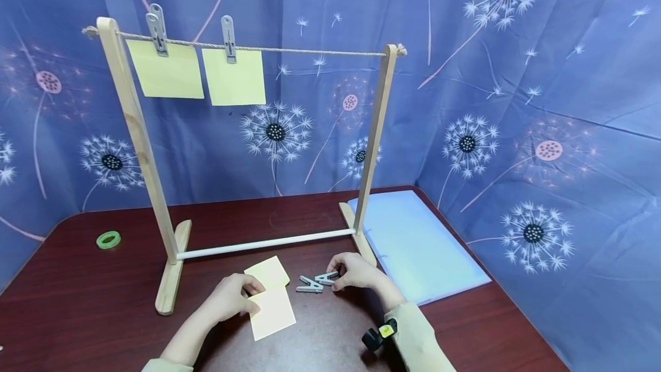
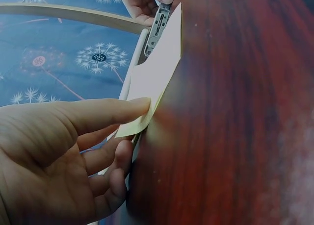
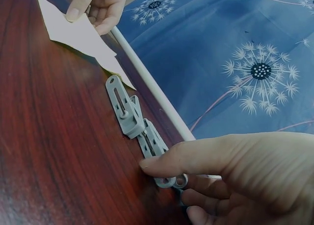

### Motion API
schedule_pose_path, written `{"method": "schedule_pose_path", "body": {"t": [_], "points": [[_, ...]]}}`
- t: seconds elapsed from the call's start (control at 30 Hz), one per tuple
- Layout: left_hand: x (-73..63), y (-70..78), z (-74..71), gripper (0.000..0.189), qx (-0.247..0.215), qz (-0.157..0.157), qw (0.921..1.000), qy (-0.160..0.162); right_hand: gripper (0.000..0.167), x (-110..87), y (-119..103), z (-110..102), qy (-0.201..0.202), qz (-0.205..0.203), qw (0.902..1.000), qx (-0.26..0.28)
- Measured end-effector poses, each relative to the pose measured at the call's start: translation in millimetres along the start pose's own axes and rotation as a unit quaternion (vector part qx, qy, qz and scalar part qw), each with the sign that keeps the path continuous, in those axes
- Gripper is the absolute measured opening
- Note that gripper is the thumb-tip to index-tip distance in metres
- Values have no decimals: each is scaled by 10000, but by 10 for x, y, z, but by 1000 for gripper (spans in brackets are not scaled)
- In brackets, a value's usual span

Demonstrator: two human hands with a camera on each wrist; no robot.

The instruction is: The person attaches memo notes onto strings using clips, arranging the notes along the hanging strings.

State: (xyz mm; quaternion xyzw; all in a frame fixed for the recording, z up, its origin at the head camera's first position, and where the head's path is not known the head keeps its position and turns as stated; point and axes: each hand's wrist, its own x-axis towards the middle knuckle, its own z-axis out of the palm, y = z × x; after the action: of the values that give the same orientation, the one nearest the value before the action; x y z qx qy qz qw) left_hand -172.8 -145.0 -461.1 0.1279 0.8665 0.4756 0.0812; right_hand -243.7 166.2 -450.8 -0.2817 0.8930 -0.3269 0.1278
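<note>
The left hand [image 1: 229,297] pinches a pale yellow sheet [image 1: 272,316] at its edge, with more yellow paper [image 1: 268,271] just beyond its fingers. The right hand [image 1: 356,271] pinches the nearer clip [image 3: 152,144]; another clip [image 3: 128,121] lies just left of it. Apparently a clip is being picked up; the next move calls for lifting it free. The right fingertips behind it are hidden.
</note>
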Motion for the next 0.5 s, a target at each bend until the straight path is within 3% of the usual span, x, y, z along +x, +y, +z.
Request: {"method": "schedule_pose_path", "body": {"t": [0.3,0.5], "points": [[3,-49,-69,25,-441,24,9979,-482,21,16,11,8,44,-187,9970,747],[-5,-35,-119,32,-456,-158,9967,-660,27,28,57,-3,472,-388,9878,1434]]}}
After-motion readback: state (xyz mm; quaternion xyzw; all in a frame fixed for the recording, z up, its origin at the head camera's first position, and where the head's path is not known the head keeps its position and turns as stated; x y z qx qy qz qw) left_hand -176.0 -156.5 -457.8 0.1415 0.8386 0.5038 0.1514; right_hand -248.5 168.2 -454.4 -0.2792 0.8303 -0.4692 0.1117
